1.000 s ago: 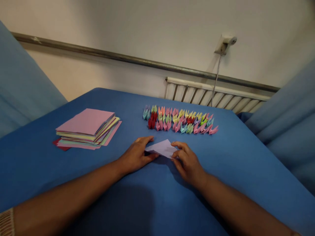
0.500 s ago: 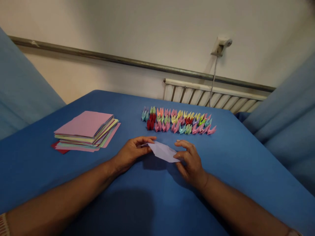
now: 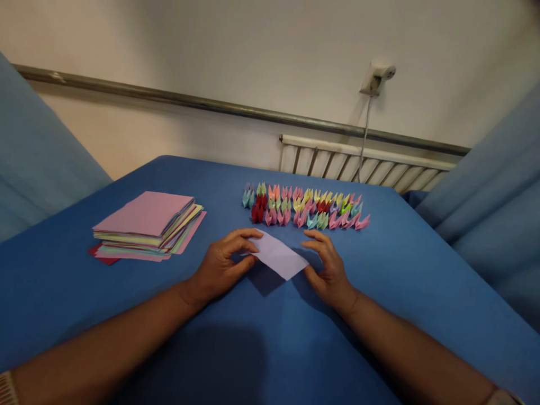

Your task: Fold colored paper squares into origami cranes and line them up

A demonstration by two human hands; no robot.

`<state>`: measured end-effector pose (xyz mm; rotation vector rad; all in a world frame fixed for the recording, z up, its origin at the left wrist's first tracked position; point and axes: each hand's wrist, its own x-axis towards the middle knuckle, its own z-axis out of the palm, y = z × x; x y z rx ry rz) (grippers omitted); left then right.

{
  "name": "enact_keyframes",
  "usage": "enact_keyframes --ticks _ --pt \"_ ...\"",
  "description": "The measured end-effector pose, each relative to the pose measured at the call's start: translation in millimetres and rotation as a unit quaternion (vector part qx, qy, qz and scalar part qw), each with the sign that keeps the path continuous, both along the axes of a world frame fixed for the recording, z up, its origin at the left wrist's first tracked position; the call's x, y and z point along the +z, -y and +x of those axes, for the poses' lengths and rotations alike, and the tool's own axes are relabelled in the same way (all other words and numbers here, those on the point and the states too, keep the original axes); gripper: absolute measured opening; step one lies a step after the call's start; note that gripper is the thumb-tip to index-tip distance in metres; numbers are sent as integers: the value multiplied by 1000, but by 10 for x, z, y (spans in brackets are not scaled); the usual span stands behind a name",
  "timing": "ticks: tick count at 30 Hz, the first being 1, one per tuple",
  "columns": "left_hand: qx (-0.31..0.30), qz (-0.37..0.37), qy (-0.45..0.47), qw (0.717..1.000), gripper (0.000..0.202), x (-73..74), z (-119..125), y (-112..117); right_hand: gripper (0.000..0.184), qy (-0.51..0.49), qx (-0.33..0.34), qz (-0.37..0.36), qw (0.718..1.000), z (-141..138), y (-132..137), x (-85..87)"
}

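Observation:
A pale lilac sheet of origami paper [image 3: 279, 256] is held just above the blue table, its shadow falling below it. My left hand [image 3: 225, 261] pinches the paper's left end between thumb and fingers. At the opposite end, my right hand [image 3: 327, 270] has its fingers spread and curved, with the thumb by the paper's right corner; whether it touches is hard to tell. Beyond both hands stand rows of small folded paper cranes [image 3: 304, 207] in pink, red, yellow, green and blue.
To the left lies a stack of coloured paper squares [image 3: 145, 216], pink on top, with a red sheet [image 3: 103, 256] jutting out beneath. A blue cloth covers the table [image 3: 219, 349]. Behind it are a radiator [image 3: 329, 160], a wall pipe [image 3: 211, 104] and a socket with a cord [image 3: 373, 81].
The paper has turned and tilted, so more of its flat face shows. My right hand's fingers have opened away from its right end, while my left hand keeps its hold.

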<state>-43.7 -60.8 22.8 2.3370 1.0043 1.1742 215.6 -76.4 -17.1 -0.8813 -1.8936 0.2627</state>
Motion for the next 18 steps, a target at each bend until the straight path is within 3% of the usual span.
enact_keyframes --ticks 3,7,9,14,18 --pt "-31 -6 0 1000 4 -7 42 44 55 56 34 1 998 -12 33 9" --pt "-57 6 -21 998 18 -35 61 56 40 109 47 21 993 -7 36 9" --pt "-59 7 -42 997 21 -50 40 27 40 135 55 31 989 0 24 10" --pt "-39 -26 -75 996 8 -61 -37 -56 46 177 63 36 982 13 2 10" --pt "-45 -47 -90 994 26 -97 -40 -89 41 176 45 53 982 13 11 8"
